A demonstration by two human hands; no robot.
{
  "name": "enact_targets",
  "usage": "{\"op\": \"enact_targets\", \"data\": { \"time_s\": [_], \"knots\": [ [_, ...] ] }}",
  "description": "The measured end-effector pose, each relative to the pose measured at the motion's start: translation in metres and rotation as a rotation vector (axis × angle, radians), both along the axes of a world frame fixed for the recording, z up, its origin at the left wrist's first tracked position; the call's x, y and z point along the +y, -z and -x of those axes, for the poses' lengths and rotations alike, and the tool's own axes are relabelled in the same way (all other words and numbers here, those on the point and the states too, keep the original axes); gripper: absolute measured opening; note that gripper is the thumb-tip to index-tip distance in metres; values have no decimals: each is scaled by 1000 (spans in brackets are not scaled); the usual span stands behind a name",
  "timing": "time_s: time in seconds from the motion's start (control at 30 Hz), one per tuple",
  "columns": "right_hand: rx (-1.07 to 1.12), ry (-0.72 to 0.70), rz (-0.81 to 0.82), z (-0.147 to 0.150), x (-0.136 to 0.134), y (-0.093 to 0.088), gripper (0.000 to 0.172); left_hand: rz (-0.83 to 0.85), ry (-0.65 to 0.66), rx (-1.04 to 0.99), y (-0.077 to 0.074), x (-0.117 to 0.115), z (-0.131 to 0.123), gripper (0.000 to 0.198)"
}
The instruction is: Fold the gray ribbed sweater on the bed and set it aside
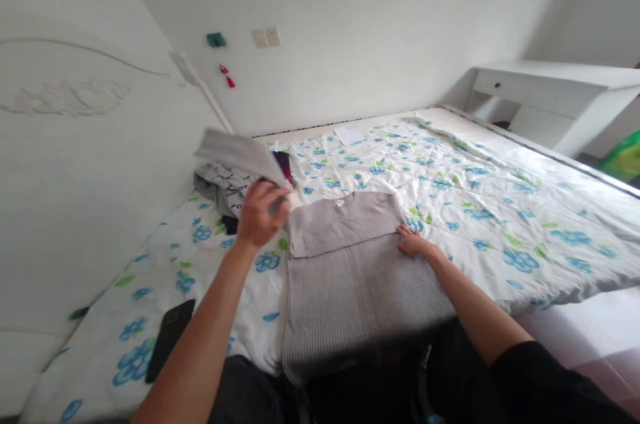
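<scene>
A grey ribbed sweater (pixel 360 291) lies spread on the bed, its neckline pointing away from me and its lower hem at the bed's near edge. One sleeve (pixel 345 227) is folded flat across the chest. My left hand (pixel 263 214) is raised beside the sweater's left shoulder, fingers curled on the other sleeve (pixel 240 152), which swings up, blurred by motion. At the sweater's right edge, my right hand (pixel 415 241) rests with its fingers stretched out on the knit, at the end of the folded sleeve.
Behind my left hand is a heap of clothes (pixel 223 187), partly hidden. A black phone (pixel 171 337) lies on the floral bedding (pixel 480 211) near my left forearm. White paper (pixel 350 135) sits by the far wall. A white desk (pixel 550 101) stands beyond the bed at the right.
</scene>
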State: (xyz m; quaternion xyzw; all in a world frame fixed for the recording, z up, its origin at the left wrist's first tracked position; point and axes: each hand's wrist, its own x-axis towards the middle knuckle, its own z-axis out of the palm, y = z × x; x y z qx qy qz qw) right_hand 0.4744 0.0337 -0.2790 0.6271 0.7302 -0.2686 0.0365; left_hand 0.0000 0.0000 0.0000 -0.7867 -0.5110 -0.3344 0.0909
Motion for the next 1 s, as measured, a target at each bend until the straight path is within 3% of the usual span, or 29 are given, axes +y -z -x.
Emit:
{"op": "enact_targets", "data": {
  "time_s": [0.07, 0.13, 0.27, 0.37, 0.5, 0.8, 1.0],
  "knots": [
    [16, -14, -12, -2, 0, 0, 86, 261, 212, 108, 30, -4, -33, 33],
    [35, -27, -23, -5, 1, 0, 86, 480, 269, 123, 76, -13, -37, 34],
    [107, -5, -56, -12, 6, -1, 77, 661, 5, 89, 167, -33, 15, 35],
    [214, 43, -102, -15, 11, -2, 67, 699, -78, 92, 202, -38, 56, 32],
    [317, 180, -171, -11, 16, -2, 74, 663, -87, 100, 207, -27, 70, 36],
    [373, 468, -214, -7, 36, -4, 72, 740, -78, 220, 213, -10, 44, 49],
    [450, 514, -202, -10, 54, 1, 69, 837, -91, 264, 205, -14, 44, 51]
  ]
}}
